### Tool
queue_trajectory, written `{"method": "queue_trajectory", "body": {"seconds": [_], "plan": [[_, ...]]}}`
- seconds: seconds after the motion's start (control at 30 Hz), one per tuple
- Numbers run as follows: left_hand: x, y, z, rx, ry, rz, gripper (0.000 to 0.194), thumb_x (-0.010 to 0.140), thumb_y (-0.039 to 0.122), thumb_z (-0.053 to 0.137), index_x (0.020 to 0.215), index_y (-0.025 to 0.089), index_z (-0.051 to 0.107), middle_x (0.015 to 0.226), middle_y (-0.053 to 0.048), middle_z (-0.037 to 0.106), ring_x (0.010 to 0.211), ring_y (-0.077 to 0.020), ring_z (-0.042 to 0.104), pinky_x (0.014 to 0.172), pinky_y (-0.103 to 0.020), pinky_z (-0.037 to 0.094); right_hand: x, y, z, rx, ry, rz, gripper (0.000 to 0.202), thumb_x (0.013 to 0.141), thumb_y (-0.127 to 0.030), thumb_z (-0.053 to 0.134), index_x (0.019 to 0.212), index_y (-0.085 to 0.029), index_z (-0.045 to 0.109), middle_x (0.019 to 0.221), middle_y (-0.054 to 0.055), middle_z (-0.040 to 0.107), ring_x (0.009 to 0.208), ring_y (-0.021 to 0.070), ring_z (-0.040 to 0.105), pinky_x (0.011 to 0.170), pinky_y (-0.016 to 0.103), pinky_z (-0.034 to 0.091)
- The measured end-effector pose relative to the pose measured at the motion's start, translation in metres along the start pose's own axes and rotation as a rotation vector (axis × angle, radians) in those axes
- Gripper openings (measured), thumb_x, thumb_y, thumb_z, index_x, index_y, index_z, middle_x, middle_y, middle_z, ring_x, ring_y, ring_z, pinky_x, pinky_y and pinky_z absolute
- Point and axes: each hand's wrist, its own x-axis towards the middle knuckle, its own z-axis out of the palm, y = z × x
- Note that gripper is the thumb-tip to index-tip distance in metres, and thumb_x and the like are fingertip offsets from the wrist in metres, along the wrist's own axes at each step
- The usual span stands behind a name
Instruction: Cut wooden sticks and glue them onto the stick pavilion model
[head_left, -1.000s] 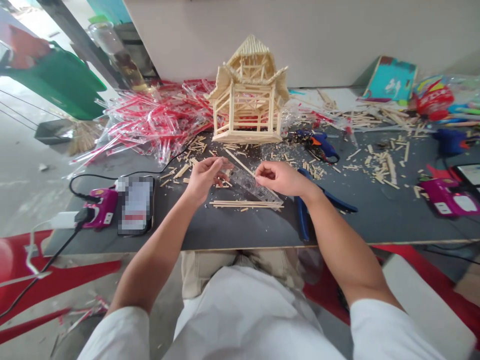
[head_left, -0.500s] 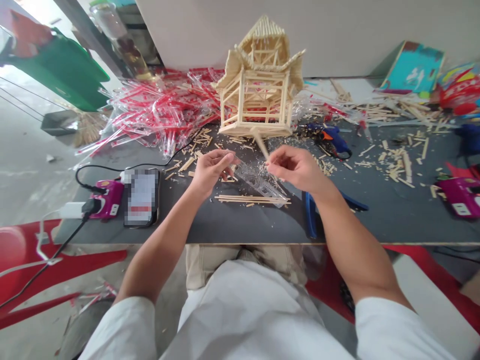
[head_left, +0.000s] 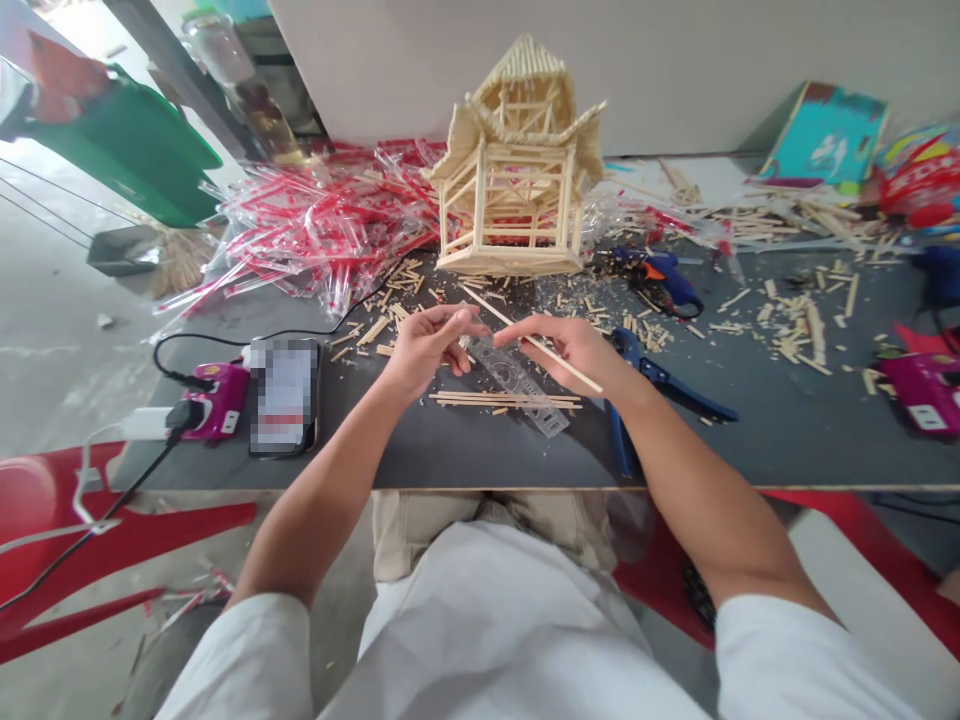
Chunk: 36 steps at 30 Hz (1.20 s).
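My right hand (head_left: 574, 350) is closed on a thin wooden stick (head_left: 551, 354), which slants from upper left to lower right across its fingers. Facing it, my left hand (head_left: 431, 345) pinches the upper end of a clear plastic stencil ruler (head_left: 525, 387), whose lower part angles down toward me. Several loose wooden sticks (head_left: 465, 399) lie side by side below, partly beside and across the ruler. Just beyond both hands stands a model pavilion (head_left: 525, 262) built of sticks, with a two-tiered roof. Blue-handled cutters (head_left: 624, 440) rest by my right wrist, partly hidden by it.
A heap of red and clear plastic wrappers (head_left: 322, 220) covers the back left. Stick offcuts (head_left: 799, 325) are scattered about. A blue glue gun (head_left: 671, 280) lies right of the model. A phone (head_left: 283, 395) and a purple power adapter (head_left: 217, 400) with cables occupy the left.
The stick in my right hand has swung from pointing up at the model to a flatter slant between the hands. The ruler's lower end has shifted left and toward me.
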Motion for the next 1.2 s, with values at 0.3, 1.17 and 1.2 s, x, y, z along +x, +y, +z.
{"method": "queue_trajectory", "body": {"seconds": [0.3,1.17,1.2], "plan": [[0.0029,-0.0072,0.0054,-0.016,0.062,0.01,0.052,0.078,0.058,0.09,0.102,0.013,0.078,0.086,-0.005,0.078,0.038,-0.0036,0.052,0.03,-0.017,0.034,0.0,0.0063,0.0034,-0.188,-0.178,-0.188,0.05,0.097,-0.006,0.043,0.125,-0.027,0.078,0.117,0.006,0.073,0.098,0.0175,0.07,0.088,0.029,0.052],[0.0027,0.0003,0.0023,-0.044,0.102,0.079,0.047,0.073,0.058,0.093,0.092,0.016,0.082,0.08,-0.003,0.078,0.038,-0.0032,0.051,0.03,-0.017,0.036,-0.0025,0.0062,-0.0014,0.028,0.34,0.013,0.032,0.098,-0.052,0.073,0.115,-0.025,0.078,0.097,0.004,0.083,0.057,0.0126,0.066,0.056,0.029,0.05],[0.0026,-0.0002,0.0027,-0.036,0.113,0.098,0.047,0.073,0.058,0.093,0.091,0.016,0.081,0.08,-0.004,0.078,0.038,-0.0034,0.051,0.03,-0.017,0.035,-0.0027,0.0059,-0.0011,-0.11,0.341,0.002,0.032,0.1,-0.053,0.07,0.109,-0.024,0.08,0.084,0.002,0.08,0.053,0.0122,0.062,0.058,0.03,0.049]]}}
